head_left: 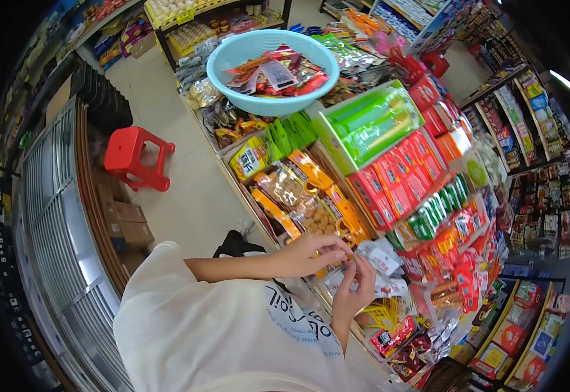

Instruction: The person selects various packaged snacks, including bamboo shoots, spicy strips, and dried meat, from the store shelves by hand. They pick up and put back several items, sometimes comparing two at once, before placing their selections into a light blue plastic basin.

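My left hand [313, 253] reaches in from the left with its fingers bent, and a ring shows on one finger. Close against it, my right hand [355, 287] has thumb and forefinger drawn together. The fingertips of both hands meet over the edge of the snack display; whatever is pinched there is too small to make out. Just beyond the fingertips lie white packets [383, 257], and more white packets [390, 287] sit beside my right hand. Orange-edged snack bags [327, 214] with clear windows fill the box beside my left hand.
A light-blue basin [218, 81] holding red packets rests on the display. Green packs fill a white-sided box [329, 138], beside red boxes [399, 179]. On the floor stands a red stool [131, 153]. A slatted metal shutter [59, 196] is at the left; stocked shelves [526, 117] line the right.
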`<state>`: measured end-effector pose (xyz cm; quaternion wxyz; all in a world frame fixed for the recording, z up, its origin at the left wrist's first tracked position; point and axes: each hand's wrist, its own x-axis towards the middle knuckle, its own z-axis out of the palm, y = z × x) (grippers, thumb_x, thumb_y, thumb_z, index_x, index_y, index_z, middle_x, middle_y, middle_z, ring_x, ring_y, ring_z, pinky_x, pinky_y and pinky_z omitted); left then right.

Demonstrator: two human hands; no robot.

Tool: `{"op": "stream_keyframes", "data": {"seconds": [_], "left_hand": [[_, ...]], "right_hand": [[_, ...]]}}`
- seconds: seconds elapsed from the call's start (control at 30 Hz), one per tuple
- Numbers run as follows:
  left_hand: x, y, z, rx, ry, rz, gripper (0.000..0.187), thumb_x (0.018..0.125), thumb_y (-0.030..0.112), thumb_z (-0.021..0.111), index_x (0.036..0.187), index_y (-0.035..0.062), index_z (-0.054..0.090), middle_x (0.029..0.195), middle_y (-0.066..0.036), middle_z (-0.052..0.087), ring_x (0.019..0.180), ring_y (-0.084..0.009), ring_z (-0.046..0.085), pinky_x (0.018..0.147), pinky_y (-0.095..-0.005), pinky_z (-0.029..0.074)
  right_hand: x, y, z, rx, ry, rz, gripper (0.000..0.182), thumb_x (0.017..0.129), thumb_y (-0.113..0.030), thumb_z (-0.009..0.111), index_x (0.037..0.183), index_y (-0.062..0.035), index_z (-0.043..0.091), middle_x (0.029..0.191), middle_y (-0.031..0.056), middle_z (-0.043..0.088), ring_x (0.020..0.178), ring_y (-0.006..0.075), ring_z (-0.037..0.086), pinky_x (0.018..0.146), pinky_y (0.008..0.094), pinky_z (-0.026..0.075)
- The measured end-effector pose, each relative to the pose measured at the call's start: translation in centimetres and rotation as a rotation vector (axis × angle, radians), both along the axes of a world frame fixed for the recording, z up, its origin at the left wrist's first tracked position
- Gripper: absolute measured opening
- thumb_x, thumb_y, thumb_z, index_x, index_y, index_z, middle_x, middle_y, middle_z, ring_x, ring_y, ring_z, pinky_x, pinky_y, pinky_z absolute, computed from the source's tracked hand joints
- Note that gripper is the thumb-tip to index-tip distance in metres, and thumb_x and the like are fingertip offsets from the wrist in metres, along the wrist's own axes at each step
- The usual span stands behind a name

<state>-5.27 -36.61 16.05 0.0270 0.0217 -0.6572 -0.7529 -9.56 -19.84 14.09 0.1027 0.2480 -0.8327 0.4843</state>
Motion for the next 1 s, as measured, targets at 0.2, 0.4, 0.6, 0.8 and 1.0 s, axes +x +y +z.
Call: {"op": "stream_keyframes", "data": {"seconds": [0.2,0.4,0.6,0.8,1.0], "left_hand": [[-1.1,-13.5,2.7,-0.386,0.137,0.439,0.016,0.091,0.01,0.059,0.104,0.0031,0.066,0.095,-0.011,0.07,0.088,-0.0224,0.068,0.078,-0.0329,0.052],[-6.0,-30.5,5.8,-1.045,0.158,0.819,0.04,0.084,0.023,0.071,0.118,0.0034,0.06,0.109,-0.016,0.066,0.099,-0.03,0.063,0.085,-0.0393,0.05],[-11.4,-35.0,2.6,-1.446,0.16,0.157,0.08,0.077,0.044,0.074,0.141,0.0101,0.038,0.131,-0.021,0.052,0.123,-0.0377,0.046,0.097,-0.0481,0.043],[-13.5,-35.1,2.6,-1.505,-0.037,-0.175,0.048,0.09,0.039,0.056,0.132,0.0148,0.052,0.118,-0.019,0.059,0.106,-0.0382,0.06,0.084,-0.0511,0.051],[-11.7,-35.4,5.1,-1.482,-0.095,-0.069,0.037,0.09,0.029,0.056,0.125,0.0188,0.058,0.103,-0.011,0.068,0.096,-0.0288,0.065,0.083,-0.0483,0.051]], "right_hand": [[-0.8,-8.1,1.5,0.078,-0.004,-0.029,0.017,0.086,0.006,0.06,0.103,0.0044,0.064,0.105,0.0167,0.065,0.089,0.0232,0.065,0.071,0.0295,0.053],[-0.5,-11.7,1.2,0.0,-0.038,-0.269,0.017,0.089,0.004,0.058,0.104,0.0058,0.064,0.106,0.0177,0.064,0.077,0.0209,0.067,0.068,0.028,0.053],[2.0,-14.6,0.0,-0.123,-0.088,-0.459,0.019,0.091,0.002,0.056,0.108,0.0059,0.063,0.106,0.0159,0.063,0.078,0.0193,0.067,0.07,0.0278,0.054],[4.1,-16.0,0.6,-0.114,-0.108,-0.469,0.02,0.096,-0.002,0.052,0.114,0.0035,0.059,0.113,0.0134,0.061,0.089,0.0183,0.065,0.069,0.0238,0.053],[3.9,-15.3,0.6,-0.197,-0.14,-0.514,0.017,0.092,0.001,0.055,0.106,0.0048,0.063,0.104,0.0143,0.063,0.078,0.0185,0.067,0.067,0.0265,0.053]]}}
